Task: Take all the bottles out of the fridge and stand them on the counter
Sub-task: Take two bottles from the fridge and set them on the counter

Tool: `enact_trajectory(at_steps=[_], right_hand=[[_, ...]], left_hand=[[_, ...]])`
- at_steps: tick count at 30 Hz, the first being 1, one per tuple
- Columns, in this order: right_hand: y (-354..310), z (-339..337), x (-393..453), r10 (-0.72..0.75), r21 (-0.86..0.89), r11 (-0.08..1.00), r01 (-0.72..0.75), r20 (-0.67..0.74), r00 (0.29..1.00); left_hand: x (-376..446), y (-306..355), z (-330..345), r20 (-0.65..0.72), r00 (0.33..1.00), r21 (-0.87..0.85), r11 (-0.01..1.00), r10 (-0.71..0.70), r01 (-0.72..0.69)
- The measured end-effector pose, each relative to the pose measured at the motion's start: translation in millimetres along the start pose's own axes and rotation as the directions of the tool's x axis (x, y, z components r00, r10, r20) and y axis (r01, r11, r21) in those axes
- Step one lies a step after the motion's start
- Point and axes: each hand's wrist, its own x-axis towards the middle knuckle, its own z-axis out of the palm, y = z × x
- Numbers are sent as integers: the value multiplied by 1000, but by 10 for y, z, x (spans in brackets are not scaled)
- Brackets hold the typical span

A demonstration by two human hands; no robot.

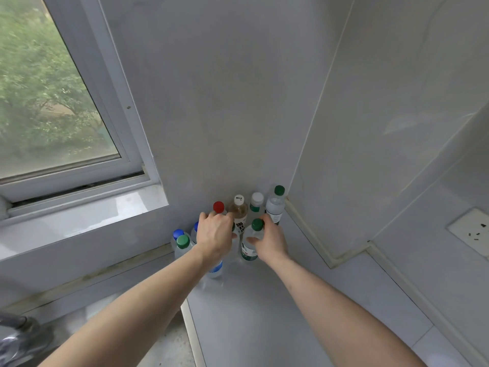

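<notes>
Nearest to me, a dark metal fitting (16, 337) at the lower left corner is getting cut off by the frame and staying too blurred to name. Both bare forearms are reaching forward over the grey counter (264, 313) toward a cluster of bottles standing in the corner. The left hand (215, 235) is lying palm-down over a clear bottle with a blue label (215, 270), hiding its cap and neck, so I cannot tell whether the fingers are gripping it or only resting there. The right hand (270, 242) is curling round a green-capped bottle (251, 242), thumb across its front, holding it upright on the counter. To the left, 2 blue caps and another green-capped one (182, 246) are crowding together, partly hidden behind the left wrist. Farther back against the wall, 4 more are standing: a red-capped bottle (218, 207), a white-capped bottle with brownish liquid (239, 210), a second white-capped bottle (256, 202), and a tall green-capped bottle (276, 205).
</notes>
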Motion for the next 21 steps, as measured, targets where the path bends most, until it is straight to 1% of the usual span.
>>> enact_trajectory(at_steps=[5, 12, 16, 19, 21], right_hand=[[-66, 79, 110, -28, 19, 999, 28, -6, 1000], [-14, 73, 139, -62, -7, 998, 62, 53, 997], [5, -90, -44, -63, 12, 998, 62, 37, 997], [40, -254, -355, -63, 93, 994, 63, -10, 998], [82, -354, -616, -51, 145, 988, 52, -14, 999]], left_hand=[[31, -29, -14, -11, 1000, -57, 998, 3, -3], [-21, -19, -50, -7, 1000, -84, 996, 25, -26], [-183, -50, -112, -33, 999, -168, 985, 42, -47], [-493, -90, -183, -97, 994, -275, 958, 57, -82], [-779, -110, -271, -108, 991, -361, 926, 75, -109]])
